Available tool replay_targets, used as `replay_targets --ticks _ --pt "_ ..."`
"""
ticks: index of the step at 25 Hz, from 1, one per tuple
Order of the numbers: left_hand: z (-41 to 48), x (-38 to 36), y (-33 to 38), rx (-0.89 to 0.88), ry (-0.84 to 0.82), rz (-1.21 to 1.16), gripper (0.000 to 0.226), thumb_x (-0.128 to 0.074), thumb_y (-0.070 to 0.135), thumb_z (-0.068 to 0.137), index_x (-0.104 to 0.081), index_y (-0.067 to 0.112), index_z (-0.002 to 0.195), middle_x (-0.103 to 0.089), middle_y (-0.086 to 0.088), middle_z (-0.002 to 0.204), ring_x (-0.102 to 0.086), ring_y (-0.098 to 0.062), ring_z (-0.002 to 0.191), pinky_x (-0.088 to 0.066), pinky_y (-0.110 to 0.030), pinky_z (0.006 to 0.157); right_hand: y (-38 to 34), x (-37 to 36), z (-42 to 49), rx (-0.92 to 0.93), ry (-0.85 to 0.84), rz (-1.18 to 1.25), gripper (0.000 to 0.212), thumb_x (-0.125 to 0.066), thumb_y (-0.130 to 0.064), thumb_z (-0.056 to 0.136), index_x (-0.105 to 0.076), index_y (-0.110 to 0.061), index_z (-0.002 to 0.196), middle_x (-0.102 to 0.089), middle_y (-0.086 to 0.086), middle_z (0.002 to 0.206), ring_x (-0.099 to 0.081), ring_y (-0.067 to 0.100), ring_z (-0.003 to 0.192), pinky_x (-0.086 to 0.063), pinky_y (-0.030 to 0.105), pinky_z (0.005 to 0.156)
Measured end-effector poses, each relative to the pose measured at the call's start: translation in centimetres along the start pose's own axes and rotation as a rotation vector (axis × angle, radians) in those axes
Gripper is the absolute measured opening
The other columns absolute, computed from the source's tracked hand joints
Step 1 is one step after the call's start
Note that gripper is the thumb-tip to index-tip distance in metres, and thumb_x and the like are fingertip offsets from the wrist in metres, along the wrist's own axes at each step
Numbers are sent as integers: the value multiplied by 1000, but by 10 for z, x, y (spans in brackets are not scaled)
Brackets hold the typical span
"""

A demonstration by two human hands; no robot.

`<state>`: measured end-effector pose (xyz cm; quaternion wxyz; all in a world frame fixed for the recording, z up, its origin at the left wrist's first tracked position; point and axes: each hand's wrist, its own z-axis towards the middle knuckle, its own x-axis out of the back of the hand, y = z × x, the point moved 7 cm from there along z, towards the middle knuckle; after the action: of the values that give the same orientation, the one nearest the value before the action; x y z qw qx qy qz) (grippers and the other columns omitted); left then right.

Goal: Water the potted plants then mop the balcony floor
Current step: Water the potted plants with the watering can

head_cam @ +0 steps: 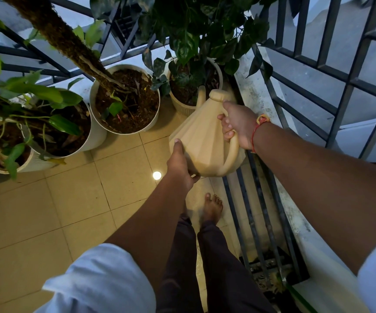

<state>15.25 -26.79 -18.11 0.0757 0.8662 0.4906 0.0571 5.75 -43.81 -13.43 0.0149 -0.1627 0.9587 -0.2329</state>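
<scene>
- Hiding most of the far-right pot (pixel 216 74), dark pothos leaves (pixel 183 45) hang over its soil, and the watering can's spout (pixel 201 96) tip reaches over that pot's rim.
- The beige faceted watering can (pixel 201 136) is tilted toward the far pots, above the tiled floor (pixel 74 199).
- The right hand (pixel 239 124) has its fingers curled tight around the loop handle (pixel 233 152).
- The left hand (pixel 179 163) presses the can's lower side, thumb up; its other fingers are under the base, hidden.
- Three more white pots sit left: a moss-pole pot (pixel 126 99), then two leafy ones, the leftmost cut off.
- Black railing (pixel 313 86) lines the right; one bare foot (pixel 211 208) shows.
</scene>
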Motion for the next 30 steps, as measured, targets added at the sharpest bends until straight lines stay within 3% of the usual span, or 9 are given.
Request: replay_targets --ticks 5,8,10,15,17,21,24,28,30 --pt "0 -5 -4 2 -44 -17 67 -63 53 96 -37 19 148 -56 -9 115 -56 -31 96 -48 -54 85 9 7 0 56 7 -12 42 -47 -46 102 -54 -12 79 -37 -6 48 -31 7 34 -24 16 37" --pt "-2 -8 -7 24 -75 -48 61 -62 47 95 -39 21 146 -57 -11 127 -58 -34 110 -51 -54 95 19 7 -4 79 29 -19 40 -48 -47 101 -52 -14 79 -37 -4 50 -29 8 36 -23 16 38" --pt "0 -8 -10 29 -77 -69 62 -62 47 94 -41 21 147 -57 -12 134 -57 -34 116 -53 -52 92 26 8 -6 99 62 -12 40 -49 -48 100 -51 -15 78 -38 -3 51 -30 9 35 -24 16 38" --pt "6 -10 -22 -19 -54 -84 65 -60 47 97 -38 21 153 -58 -6 117 -58 -26 106 -49 -51 98 39 8 -9 175 113 14 41 -51 -50 99 -51 -17 74 -39 -4 48 -32 10 33 -27 19 38" --pt "5 -9 -25 -25 -60 -87 69 -61 49 98 -35 21 156 -56 -7 131 -56 -25 109 -47 -53 105 44 8 -11 175 118 39 41 -51 -50 99 -51 -17 74 -39 -4 48 -32 10 35 -27 19 38" --pt "0 3 -32 -10 -66 -113 79 -57 57 100 -25 21 162 -41 -11 158 -48 -32 134 -42 -55 111 58 1 -16 175 115 55 41 -51 -49 100 -50 -18 74 -39 -4 50 -33 10 36 -27 19 38" --pt "-1 19 -38 4 -46 -143 83 -55 62 99 -24 18 162 -42 -14 158 -46 -35 141 -43 -57 114 68 -10 -20 162 85 17 40 -50 -49 99 -49 -19 73 -39 -3 50 -32 9 35 -27 18 38" --pt "-3 47 -46 33 19 -194 86 -59 74 89 -42 16 150 -59 -12 130 -58 -32 125 -53 -52 102 73 -34 -30 146 19 -66 38 -50 -48 100 -49 -19 75 -39 -3 52 -32 10 36 -27 19 37" --pt "-3 70 -47 41 20 -208 94 -58 80 83 -46 16 151 -60 -14 136 -57 -33 133 -53 -48 100 74 -56 -41 129 -28 -103 37 -49 -47 101 -48 -19 77 -39 -3 53 -32 10 37 -26 19 37"
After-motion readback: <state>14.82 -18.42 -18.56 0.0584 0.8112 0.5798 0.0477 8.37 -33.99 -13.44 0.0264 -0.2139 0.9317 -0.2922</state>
